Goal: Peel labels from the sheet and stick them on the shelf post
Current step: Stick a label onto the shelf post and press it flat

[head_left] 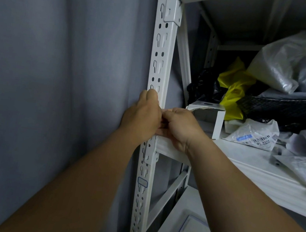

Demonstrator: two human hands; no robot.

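One blue-edged label (142,182) sits on the white shelf post (162,59), below the shelf's (257,173) front corner. At that corner both hands meet on the post: left hand (141,116) and right hand (178,127), fingers curled; what they hold is hidden.

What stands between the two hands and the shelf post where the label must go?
Nothing visible does. The left hand and the right hand are both already against the shelf post, just above the shelf edge. The label itself is hidden behind the fingers.
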